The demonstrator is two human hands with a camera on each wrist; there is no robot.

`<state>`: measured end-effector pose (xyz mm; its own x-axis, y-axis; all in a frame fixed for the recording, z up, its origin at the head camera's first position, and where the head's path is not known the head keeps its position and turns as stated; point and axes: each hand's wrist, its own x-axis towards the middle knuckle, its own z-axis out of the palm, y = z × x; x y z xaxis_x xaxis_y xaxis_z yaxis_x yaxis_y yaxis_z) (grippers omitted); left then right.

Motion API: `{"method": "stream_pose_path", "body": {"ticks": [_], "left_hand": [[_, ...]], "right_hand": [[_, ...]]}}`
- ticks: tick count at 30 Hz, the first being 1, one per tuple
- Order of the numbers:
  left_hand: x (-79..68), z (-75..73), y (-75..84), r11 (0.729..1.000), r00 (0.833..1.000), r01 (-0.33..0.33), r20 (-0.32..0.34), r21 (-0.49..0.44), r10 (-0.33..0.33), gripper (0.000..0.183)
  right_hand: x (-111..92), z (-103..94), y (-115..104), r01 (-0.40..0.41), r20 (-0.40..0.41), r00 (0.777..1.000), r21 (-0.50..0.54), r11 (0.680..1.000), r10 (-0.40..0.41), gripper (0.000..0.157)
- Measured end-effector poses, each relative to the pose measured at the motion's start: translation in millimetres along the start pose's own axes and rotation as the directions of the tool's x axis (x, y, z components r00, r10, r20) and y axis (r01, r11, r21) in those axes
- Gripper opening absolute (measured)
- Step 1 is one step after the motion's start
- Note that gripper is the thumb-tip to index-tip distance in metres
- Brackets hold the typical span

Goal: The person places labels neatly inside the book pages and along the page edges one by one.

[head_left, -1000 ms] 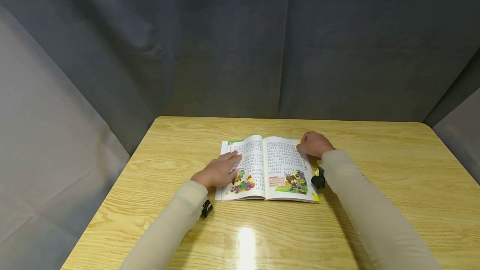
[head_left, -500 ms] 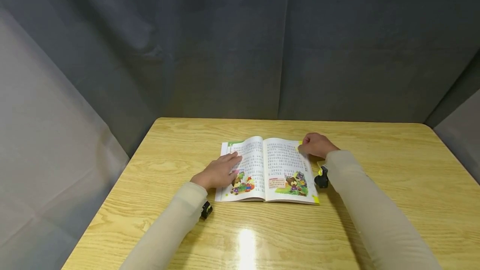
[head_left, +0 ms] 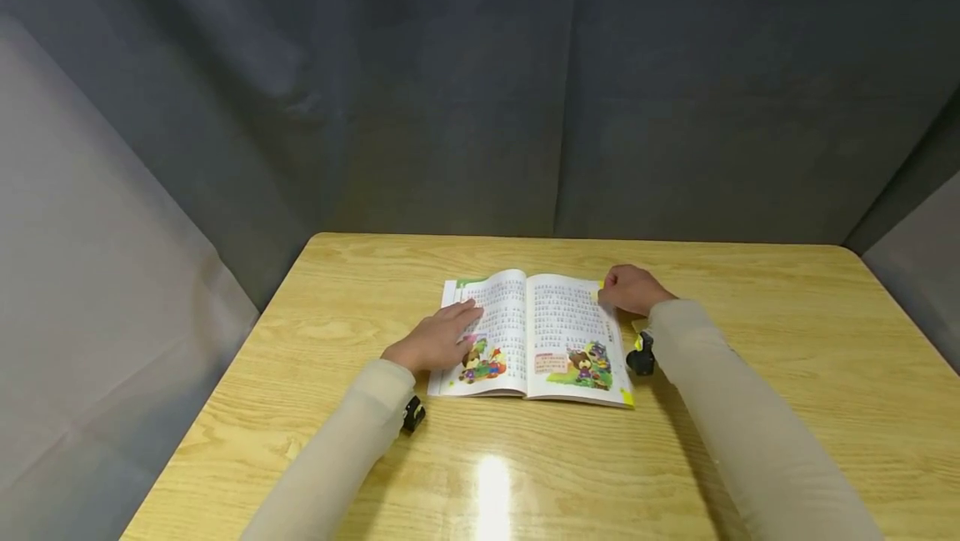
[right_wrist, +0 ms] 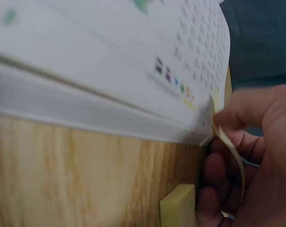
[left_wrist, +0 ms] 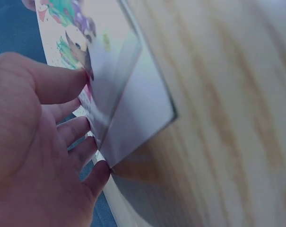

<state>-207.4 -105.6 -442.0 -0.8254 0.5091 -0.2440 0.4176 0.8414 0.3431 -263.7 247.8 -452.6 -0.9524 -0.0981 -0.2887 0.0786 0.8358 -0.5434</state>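
An open book [head_left: 555, 320] with printed text and cartoon animals lies on the wooden table. On its left page rests my left hand [head_left: 435, 343], fingers spread; the left wrist view shows the thumb [left_wrist: 62, 84] over the picture near the page corner. My right hand [head_left: 633, 289] is at the right page's outer edge, toward the top. In the right wrist view its thumb and fingers pinch a thin, curved yellowish sticky note [right_wrist: 232, 153] against that edge. Part of the note is hidden in the hand. Beneath the hand, a yellow sticky note pad [right_wrist: 177, 206] lies on the table.
The wooden table [head_left: 750, 316] extends around the book on all sides. Behind it hangs a dark grey curtain [head_left: 450, 107], with a paler cloth [head_left: 90, 274] on the left. Small black wrist devices are strapped to both sleeves.
My right fingertips have shifted very slightly to the right at the page edge. The near edge of the book has moved a touch to the left. My left hand stays in place.
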Motion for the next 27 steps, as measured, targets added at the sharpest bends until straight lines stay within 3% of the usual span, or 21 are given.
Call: {"method": "stream_pose_path", "body": {"ticks": [6,13,17,21,27], "left_hand": [[4.5,-4.1,-1.9,1.0,1.0,-0.011,0.004,-0.001,0.011,0.055],[7.7,-3.6,-1.4,1.0,1.0,-0.01,0.008,-0.007,0.011,0.055],[9.8,-1.0,-0.8,1.0,1.0,-0.005,0.001,-0.008,0.005,0.055],[11.2,4.9,-0.2,1.0,1.0,-0.009,0.013,-0.01,0.009,0.056],[11.5,5.6,-1.0,1.0,1.0,0.0,-0.004,0.003,0.0,0.055]], "right_hand": [[-8,-5.9,-8,0.039,-0.037,0.998,-0.094,0.995,-0.042,0.013],[-16,-13.1,3,0.086,-0.046,0.995,-0.118,0.989,-0.092,0.022],[-29,-22.5,8,0.141,0.02,0.99,-0.168,0.976,-0.14,0.031],[-54,-39.6,11,0.199,0.102,0.978,-0.235,0.951,-0.179,0.042],[-81,-58.9,29,0.245,0.133,0.967,-0.26,0.934,-0.217,0.045]]}}
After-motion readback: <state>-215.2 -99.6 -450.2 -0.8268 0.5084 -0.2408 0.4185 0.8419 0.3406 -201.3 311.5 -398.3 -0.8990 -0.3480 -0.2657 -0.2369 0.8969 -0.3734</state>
